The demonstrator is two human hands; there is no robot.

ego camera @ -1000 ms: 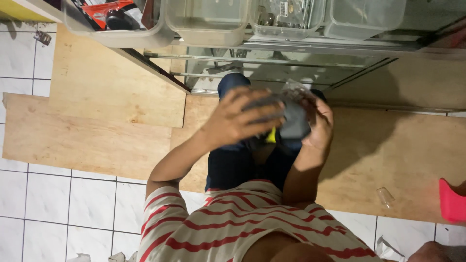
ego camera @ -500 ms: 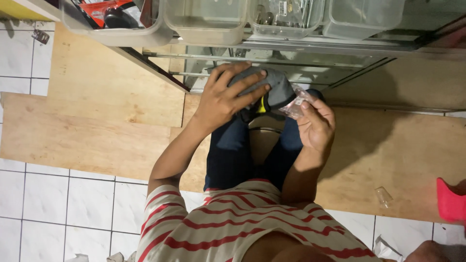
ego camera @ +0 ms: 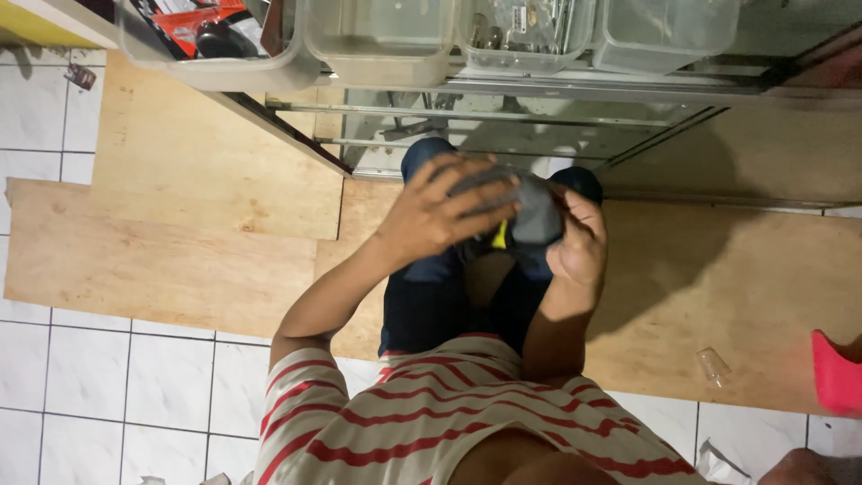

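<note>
You have the dark grey object (ego camera: 530,216) with a yellow part cupped just below the metal shelf rail (ego camera: 503,85), left hand (ego camera: 440,216) wrapped over it, right hand (ego camera: 579,251) gripping its side; keep both holds firm while turning it.

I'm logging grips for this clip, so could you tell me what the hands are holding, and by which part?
Both hands hold a dark grey object with a yellow part: the left hand covers its top, the right hand cups its side. What it is cannot be told.
</note>
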